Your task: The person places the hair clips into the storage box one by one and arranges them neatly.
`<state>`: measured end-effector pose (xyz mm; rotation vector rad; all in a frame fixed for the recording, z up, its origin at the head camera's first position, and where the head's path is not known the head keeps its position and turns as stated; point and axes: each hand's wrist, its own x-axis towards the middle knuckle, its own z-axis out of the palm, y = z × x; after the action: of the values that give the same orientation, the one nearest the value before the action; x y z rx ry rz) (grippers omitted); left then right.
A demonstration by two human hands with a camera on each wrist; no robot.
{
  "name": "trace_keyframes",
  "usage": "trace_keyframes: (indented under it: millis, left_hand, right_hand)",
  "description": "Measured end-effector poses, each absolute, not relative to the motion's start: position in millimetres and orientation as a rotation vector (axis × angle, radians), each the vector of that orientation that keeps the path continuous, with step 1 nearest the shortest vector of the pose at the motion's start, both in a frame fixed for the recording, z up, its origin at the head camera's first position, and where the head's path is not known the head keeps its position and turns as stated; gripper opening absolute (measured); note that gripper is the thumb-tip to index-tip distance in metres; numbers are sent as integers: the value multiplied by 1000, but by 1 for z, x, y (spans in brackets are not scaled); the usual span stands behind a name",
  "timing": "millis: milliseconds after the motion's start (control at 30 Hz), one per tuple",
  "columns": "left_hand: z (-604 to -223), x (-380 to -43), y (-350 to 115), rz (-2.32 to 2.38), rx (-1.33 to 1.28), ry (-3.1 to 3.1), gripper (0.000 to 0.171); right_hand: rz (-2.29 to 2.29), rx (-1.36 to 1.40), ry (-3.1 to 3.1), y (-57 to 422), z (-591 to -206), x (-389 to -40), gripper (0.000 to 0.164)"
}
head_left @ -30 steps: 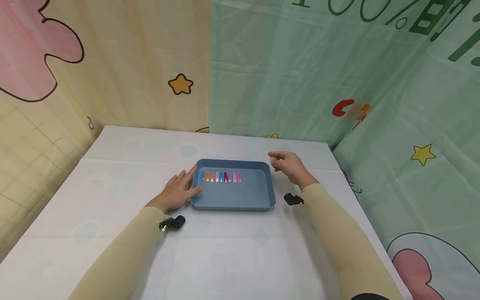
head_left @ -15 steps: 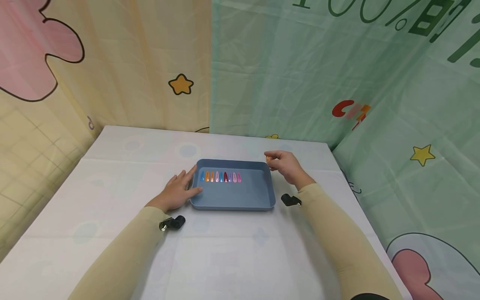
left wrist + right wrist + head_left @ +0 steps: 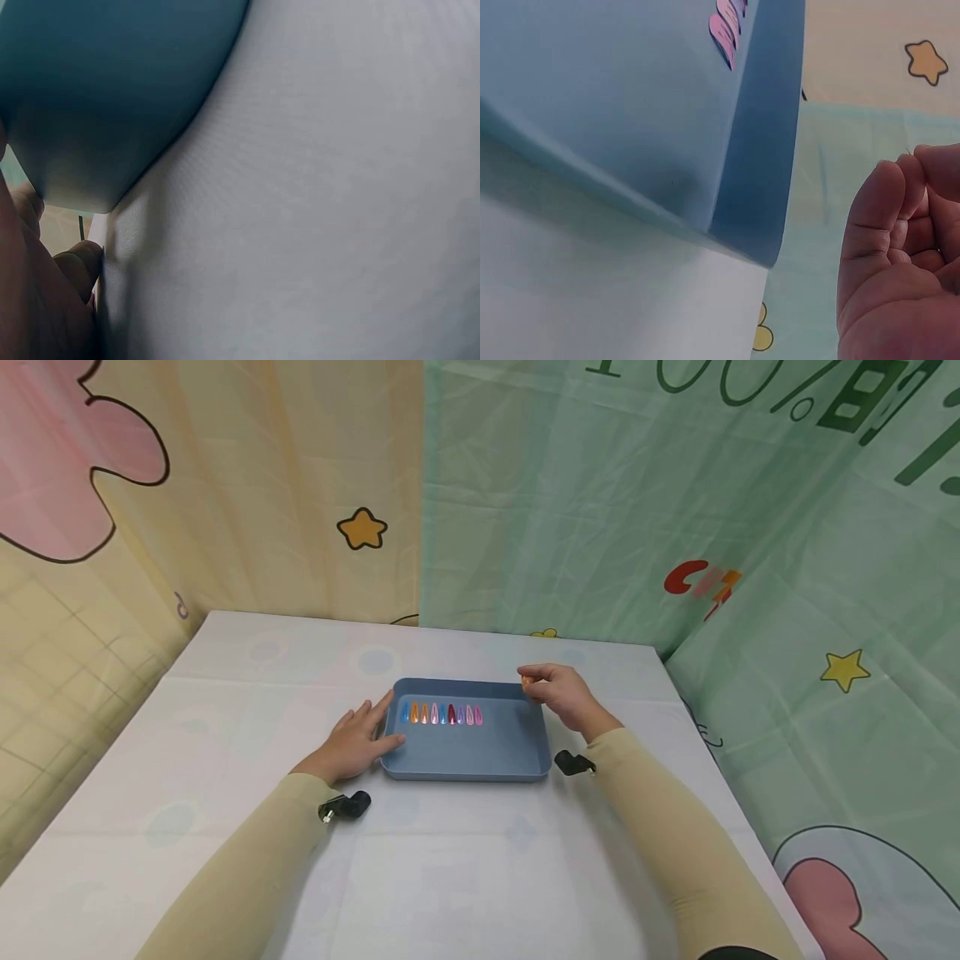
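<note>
A blue-grey tray [image 3: 465, 758] lies on the white-covered table, with a row of several snap hair clips [image 3: 452, 714] in orange, blue, red, purple and pink along its back left. My left hand [image 3: 356, 747] rests at the tray's left rim, fingers spread and thumb over the edge. Above the tray's back right corner, my right hand [image 3: 566, 695] pinches a small orange hair clip [image 3: 527, 682] between thumb and fingers. In the right wrist view the fingertips [image 3: 877, 191] press together and hide most of that clip. Pink clips [image 3: 726, 34] show at the top there.
The white tablecloth [image 3: 420, 868] spreads around the tray on all sides. Printed curtains [image 3: 540, 527] hang behind the table and at its right. A black wrist camera [image 3: 574, 763] sits by the right cuff, another wrist camera [image 3: 347, 804] by the left.
My right hand has moved left with the orange hair clip, from beside the tray's back right corner to over it. The left hand, the tray and the row of clips have stayed put.
</note>
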<state>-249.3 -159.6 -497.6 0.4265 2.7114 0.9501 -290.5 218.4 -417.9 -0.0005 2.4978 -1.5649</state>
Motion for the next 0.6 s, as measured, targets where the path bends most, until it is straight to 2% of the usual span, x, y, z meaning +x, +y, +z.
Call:
trace_keyframes:
  millis: [600]
  left_hand:
    - [-499, -250, -160, 947, 423, 2713, 92]
  right_hand:
    - [-1542, -1, 2465, 198, -431, -289, 48]
